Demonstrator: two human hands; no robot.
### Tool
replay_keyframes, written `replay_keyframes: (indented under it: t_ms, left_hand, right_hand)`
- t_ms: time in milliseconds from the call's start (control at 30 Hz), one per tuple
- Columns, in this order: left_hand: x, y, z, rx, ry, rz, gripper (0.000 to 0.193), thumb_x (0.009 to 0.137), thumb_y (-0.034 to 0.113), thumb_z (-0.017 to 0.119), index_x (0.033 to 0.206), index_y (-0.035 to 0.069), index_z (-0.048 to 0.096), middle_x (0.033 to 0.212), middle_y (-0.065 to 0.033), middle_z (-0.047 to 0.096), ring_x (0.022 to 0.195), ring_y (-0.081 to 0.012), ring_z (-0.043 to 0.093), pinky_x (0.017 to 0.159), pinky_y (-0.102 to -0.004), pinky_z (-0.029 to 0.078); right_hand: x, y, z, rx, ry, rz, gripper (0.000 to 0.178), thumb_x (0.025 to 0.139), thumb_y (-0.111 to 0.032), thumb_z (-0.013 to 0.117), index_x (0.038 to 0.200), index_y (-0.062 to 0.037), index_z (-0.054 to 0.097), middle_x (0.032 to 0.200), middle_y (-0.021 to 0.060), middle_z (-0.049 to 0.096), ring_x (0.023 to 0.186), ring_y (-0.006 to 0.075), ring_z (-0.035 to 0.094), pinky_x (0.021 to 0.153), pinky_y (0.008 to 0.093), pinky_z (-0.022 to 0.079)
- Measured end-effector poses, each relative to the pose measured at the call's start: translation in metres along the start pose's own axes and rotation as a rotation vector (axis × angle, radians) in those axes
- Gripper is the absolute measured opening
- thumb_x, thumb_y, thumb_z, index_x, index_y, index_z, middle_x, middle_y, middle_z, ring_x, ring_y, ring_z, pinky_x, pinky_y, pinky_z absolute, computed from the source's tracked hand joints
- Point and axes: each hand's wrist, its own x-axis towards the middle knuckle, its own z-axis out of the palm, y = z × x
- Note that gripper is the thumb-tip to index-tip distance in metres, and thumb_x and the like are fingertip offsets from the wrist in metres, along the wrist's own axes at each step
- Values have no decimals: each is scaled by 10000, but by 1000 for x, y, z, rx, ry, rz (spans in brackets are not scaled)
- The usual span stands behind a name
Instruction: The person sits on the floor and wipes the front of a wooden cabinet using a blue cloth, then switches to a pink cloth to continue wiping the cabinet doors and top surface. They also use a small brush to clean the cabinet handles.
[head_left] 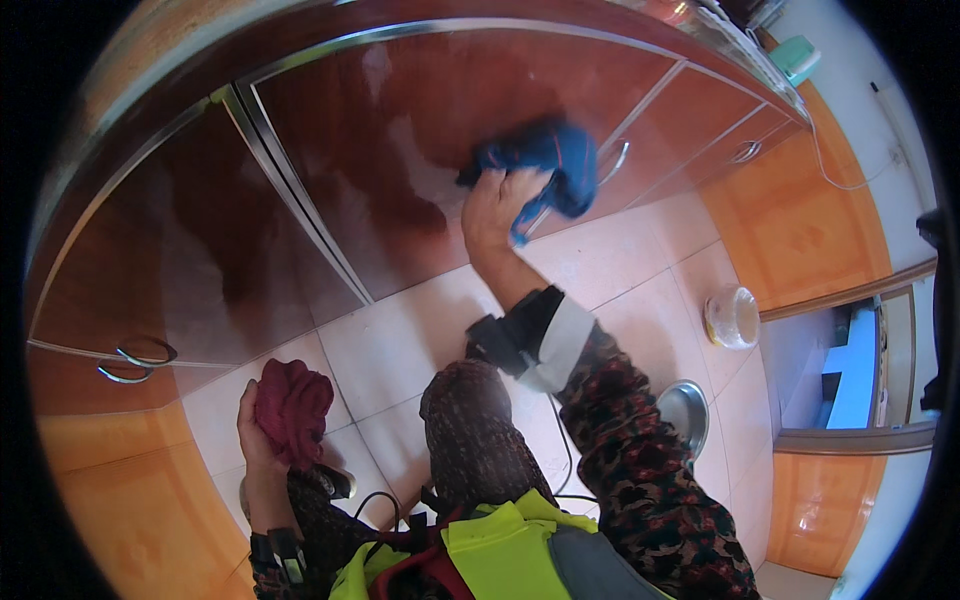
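My right hand (497, 208) presses a blue cloth (562, 160) with thin reddish lines against a glossy reddish-brown cabinet door (400, 110). The cloth is bunched under the fingers and slightly blurred, close to a curved metal handle (622, 160). Low at the left, my left hand (258, 440) holds a crumpled dark red cloth (295, 412), its fingers wrapped around the side of it. This second cloth is held above the floor, apart from the cabinet.
Pale tiles (385, 340) cover the floor. At the right stand a clear round plastic container (733, 318) and a metal bowl (684, 415). More cabinet handles (140, 362) stick out at the left. A green box (795, 60) sits on the counter, and a doorway (830, 365) is at the far right.
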Motion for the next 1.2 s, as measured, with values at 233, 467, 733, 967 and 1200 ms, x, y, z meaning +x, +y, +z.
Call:
replay_keyframes:
  t_ms: [233, 467, 733, 967, 1200]
  left_hand:
    - [5, 0, -18, -69, 115, 15, 580, 955, 430, 476, 1312, -26, 501, 1255, -204, 593, 1121, -350, 598, 971, -461, 498]
    - [1, 8, -28, 73, 244, 52, 581, 966, 426, 417, 1327, -24, 486, 1270, -214, 583, 1148, -360, 585, 1023, -461, 459]
    - [-2, -1, -16, 140, 114, -43, 710, 933, 537, 361, 1330, -37, 489, 1290, -228, 570, 1208, -385, 547, 1069, -489, 419]
    - [-3, -2, -4, 64, 129, -85, 690, 925, 511, 389, 1336, -36, 479, 1272, -243, 574, 1191, -384, 562, 1041, -492, 451]
    - [-1, -4, -7, 54, 119, -16, 646, 929, 488, 429, 1328, -16, 489, 1265, -228, 583, 1154, -381, 583, 996, -491, 487]
  right_hand:
    - [-63, 160, 19, 914, 23, 1379, 630, 986, -545, 309, 1426, -112, 437, 1488, 85, 423, 1334, 317, 409, 1155, 428, 267]
    - [-37, 247, 7, 965, -57, 1319, 636, 944, -556, 294, 1413, -159, 459, 1437, 69, 484, 1304, 291, 435, 1124, 432, 296]
    - [-157, 288, 40, 1030, -193, 1453, 538, 1006, -452, 260, 1372, -127, 483, 1383, 72, 534, 1289, 254, 470, 1102, 405, 354]
    - [-248, 201, 73, 789, -370, 1746, 501, 1025, -411, 276, 1326, -86, 510, 1280, 80, 581, 1181, 270, 542, 1041, 382, 409]
    - [-207, 65, 68, 718, -375, 1890, 530, 1022, -432, 276, 1369, -90, 485, 1323, 91, 551, 1194, 288, 529, 1065, 399, 386]
